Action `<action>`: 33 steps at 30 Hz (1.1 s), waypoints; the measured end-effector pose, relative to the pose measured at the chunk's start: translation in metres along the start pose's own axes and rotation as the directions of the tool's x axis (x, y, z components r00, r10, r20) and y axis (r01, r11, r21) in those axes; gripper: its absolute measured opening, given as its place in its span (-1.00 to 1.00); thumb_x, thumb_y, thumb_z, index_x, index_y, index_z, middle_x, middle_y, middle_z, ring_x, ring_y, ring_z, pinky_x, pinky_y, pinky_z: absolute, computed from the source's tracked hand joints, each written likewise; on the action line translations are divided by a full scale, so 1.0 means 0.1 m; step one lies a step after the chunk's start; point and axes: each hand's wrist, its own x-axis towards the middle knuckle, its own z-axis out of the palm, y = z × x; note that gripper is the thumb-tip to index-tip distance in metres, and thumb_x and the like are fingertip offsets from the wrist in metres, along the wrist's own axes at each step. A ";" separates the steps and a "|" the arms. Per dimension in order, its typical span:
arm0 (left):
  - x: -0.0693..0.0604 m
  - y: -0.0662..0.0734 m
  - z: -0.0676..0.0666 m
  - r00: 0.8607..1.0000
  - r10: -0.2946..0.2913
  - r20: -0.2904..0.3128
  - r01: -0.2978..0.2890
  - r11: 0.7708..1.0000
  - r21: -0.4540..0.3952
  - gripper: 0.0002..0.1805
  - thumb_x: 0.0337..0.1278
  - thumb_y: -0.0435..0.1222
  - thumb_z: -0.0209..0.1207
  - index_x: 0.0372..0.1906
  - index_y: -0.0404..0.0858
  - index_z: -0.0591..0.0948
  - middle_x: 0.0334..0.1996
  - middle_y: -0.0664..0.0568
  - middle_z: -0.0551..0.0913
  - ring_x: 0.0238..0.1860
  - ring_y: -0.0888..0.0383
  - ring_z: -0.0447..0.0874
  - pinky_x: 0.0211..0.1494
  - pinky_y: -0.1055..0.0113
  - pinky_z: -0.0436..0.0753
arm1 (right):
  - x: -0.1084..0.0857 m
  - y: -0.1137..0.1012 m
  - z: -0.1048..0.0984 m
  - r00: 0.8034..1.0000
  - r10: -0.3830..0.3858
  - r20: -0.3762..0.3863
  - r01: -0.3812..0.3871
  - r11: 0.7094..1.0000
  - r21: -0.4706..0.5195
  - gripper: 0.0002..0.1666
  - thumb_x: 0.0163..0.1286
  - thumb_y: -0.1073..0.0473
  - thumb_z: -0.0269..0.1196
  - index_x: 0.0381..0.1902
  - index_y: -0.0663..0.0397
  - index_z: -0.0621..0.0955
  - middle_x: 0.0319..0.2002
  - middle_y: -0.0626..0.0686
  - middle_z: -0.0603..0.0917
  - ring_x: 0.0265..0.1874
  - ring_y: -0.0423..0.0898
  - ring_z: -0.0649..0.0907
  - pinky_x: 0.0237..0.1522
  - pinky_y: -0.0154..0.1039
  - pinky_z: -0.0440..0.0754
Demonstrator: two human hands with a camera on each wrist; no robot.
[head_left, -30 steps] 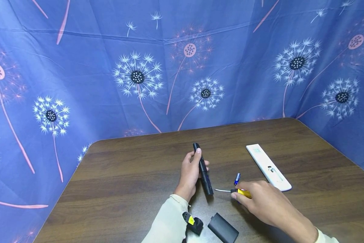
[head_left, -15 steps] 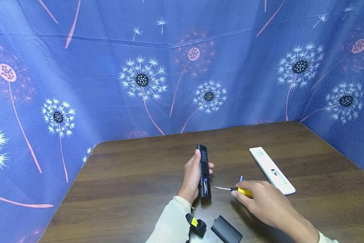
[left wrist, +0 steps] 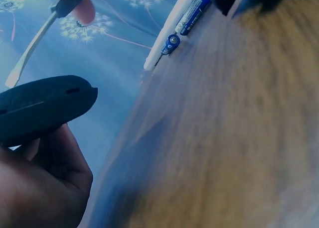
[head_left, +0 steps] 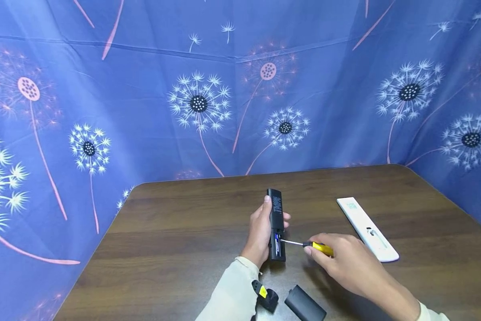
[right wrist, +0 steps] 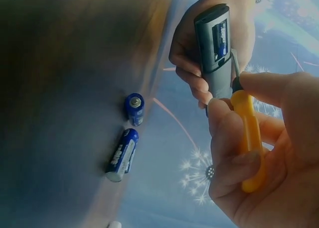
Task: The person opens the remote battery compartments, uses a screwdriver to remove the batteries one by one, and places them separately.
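Note:
My left hand [head_left: 259,229] grips a black remote control [head_left: 277,214], its battery compartment uncovered and facing up toward the head camera. Inside that compartment sits a blue battery [right wrist: 222,39]. With thumb and fingers, my right hand [head_left: 353,263] holds a yellow-handled flat screwdriver [right wrist: 248,138]. In the head view its blade reaches the compartment's right edge; whether it touches the battery I cannot tell. Two loose blue batteries, one standing [right wrist: 134,108] and one lying [right wrist: 122,156], appear in the right wrist view; my right hand hides them from the head view.
A black battery cover [head_left: 305,304] lies near the front of the wooden table [head_left: 176,236]. To the right rests a long white piece [head_left: 366,228] with a slot in it. Behind the table hangs a blue dandelion-print cloth [head_left: 144,89].
The left hand has rolled the remote control so its open compartment faces up. The screwdriver tip has moved left and up to the compartment. The head view has shifted slightly left.

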 end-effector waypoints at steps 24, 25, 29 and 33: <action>0.01 0.02 -0.01 0.998 0.003 0.061 0.000 0.998 -0.060 -0.31 0.45 0.26 -0.14 0.15 -0.23 0.61 -0.32 -0.13 0.76 -0.39 0.09 0.72 -0.33 0.29 0.60 | 0.15 -0.01 0.04 1.000 -0.009 -0.019 0.009 1.000 -0.016 -0.76 0.36 -0.11 0.36 -0.14 -0.15 0.74 -0.58 -0.28 0.45 -0.59 -0.31 0.40 -0.52 -0.29 0.34; 0.01 0.02 -0.01 0.998 0.004 0.062 0.000 0.998 -0.067 -0.31 0.46 0.25 -0.13 0.14 -0.24 0.61 -0.33 -0.13 0.76 -0.40 0.09 0.72 -0.34 0.29 0.61 | 0.15 -0.01 0.04 1.000 -0.014 -0.019 0.013 1.000 -0.017 -0.76 0.37 -0.11 0.36 -0.14 -0.14 0.74 -0.59 -0.29 0.45 -0.60 -0.32 0.40 -0.53 -0.30 0.34; 0.02 0.01 -0.01 0.998 0.003 0.068 0.002 0.997 -0.074 -0.32 0.46 0.24 -0.12 0.14 -0.24 0.61 -0.34 -0.12 0.75 -0.41 0.08 0.72 -0.34 0.29 0.62 | 0.16 0.00 0.04 0.998 -0.055 -0.035 0.054 0.998 -0.033 -0.76 0.36 -0.09 0.37 -0.15 -0.13 0.76 -0.56 -0.31 0.49 -0.60 -0.34 0.40 -0.54 -0.32 0.35; 0.03 0.00 -0.01 0.997 -0.002 0.072 0.006 0.998 -0.065 -0.33 0.44 0.25 -0.10 0.13 -0.23 0.61 -0.35 -0.12 0.75 -0.41 0.07 0.72 -0.33 0.29 0.62 | 0.17 0.00 0.02 0.992 -0.112 -0.062 0.106 0.991 -0.085 -0.79 0.32 -0.07 0.40 -0.18 -0.16 0.77 -0.53 -0.35 0.54 -0.63 -0.37 0.38 -0.59 -0.35 0.32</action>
